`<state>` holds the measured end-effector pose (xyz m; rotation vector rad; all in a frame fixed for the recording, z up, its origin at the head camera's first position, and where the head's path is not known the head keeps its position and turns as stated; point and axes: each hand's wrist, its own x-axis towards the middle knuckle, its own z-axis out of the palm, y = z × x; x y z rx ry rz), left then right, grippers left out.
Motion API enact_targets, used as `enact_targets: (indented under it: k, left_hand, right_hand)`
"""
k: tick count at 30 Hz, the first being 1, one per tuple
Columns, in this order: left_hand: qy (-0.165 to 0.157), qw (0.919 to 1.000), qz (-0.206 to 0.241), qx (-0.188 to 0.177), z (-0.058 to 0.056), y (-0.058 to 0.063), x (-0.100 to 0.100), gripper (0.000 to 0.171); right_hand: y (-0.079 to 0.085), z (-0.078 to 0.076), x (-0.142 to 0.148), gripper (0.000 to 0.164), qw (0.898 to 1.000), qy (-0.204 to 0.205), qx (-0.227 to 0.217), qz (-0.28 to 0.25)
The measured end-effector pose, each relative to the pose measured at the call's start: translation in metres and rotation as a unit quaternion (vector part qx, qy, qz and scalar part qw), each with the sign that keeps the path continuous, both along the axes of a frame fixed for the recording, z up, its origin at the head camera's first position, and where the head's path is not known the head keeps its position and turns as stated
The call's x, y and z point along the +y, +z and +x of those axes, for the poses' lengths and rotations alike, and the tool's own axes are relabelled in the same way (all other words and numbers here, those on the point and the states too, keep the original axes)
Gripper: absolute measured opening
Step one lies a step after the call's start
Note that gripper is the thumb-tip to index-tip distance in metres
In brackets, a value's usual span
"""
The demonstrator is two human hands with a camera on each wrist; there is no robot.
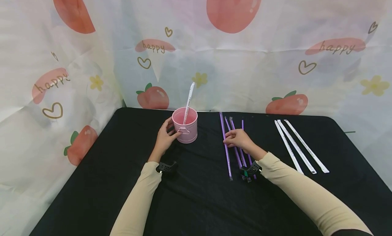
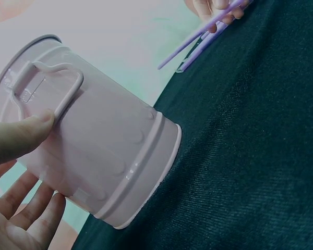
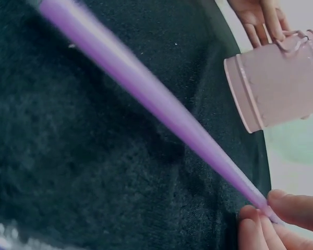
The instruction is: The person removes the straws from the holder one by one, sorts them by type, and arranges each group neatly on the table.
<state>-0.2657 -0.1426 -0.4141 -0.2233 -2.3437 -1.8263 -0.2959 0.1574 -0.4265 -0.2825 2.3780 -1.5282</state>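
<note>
A pink metal bucket (image 1: 188, 137) stands upright near the table's back edge, with one white paper-wrapped straw (image 1: 189, 100) leaning in it. My left hand (image 1: 164, 140) holds the bucket from its left side. In the left wrist view the thumb (image 2: 34, 134) presses by the small wire handle (image 2: 68, 96), and the fingers curve round the far side. To the right, my right hand (image 1: 240, 139) pinches a purple straw (image 3: 156, 109) in clear wrap between thumb and fingertips. This straw looks slightly raised. Several more purple straws (image 1: 237, 157) lie beneath that hand, partly hidden by it.
Three white paper-wrapped straws (image 1: 296, 147) lie side by side at the right. A black cloth (image 1: 196, 202) covers the table. Close behind its back edge hangs a printed curtain (image 1: 239, 76), and another stretch of it runs along the left.
</note>
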Motion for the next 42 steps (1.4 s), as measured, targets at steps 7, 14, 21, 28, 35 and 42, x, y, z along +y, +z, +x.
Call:
enact_targets:
  k: [7, 14, 21, 28, 35, 42]
  left_hand:
    - [0.002, 1.0000, 0.003, -0.001, 0.004, 0.004, 0.002, 0.070]
    - [0.002, 0.9999, 0.006, 0.009, -0.002, 0.001, 0.001, 0.070]
    - [0.018, 0.9996, -0.003, 0.023, -0.022, -0.024, -0.004, 0.071]
    - [0.000, 0.9999, 0.010, 0.001, -0.010, -0.009, -0.002, 0.072]
    - [0.002, 1.0000, 0.001, 0.003, 0.003, 0.006, 0.002, 0.069]
    - [-0.001, 1.0000, 0.006, 0.005, 0.004, 0.004, 0.001, 0.071]
  right_hand:
    - [0.003, 0.001, 0.000, 0.028, 0.999, -0.012, 0.022, 0.045]
    - [0.006, 0.001, -0.002, 0.025, 0.997, -0.012, 0.047, 0.061]
    - [0.006, 0.001, -0.003, 0.025, 0.995, -0.011, 0.069, 0.074]
    - [0.010, 0.002, -0.001, 0.028, 0.996, -0.003, 0.044, 0.082]
    - [0.016, 0.000, 0.002, 0.036, 0.996, 0.039, 0.012, 0.079]
    - [0.027, 0.001, 0.006, 0.038, 0.996, 0.054, 0.013, 0.076]
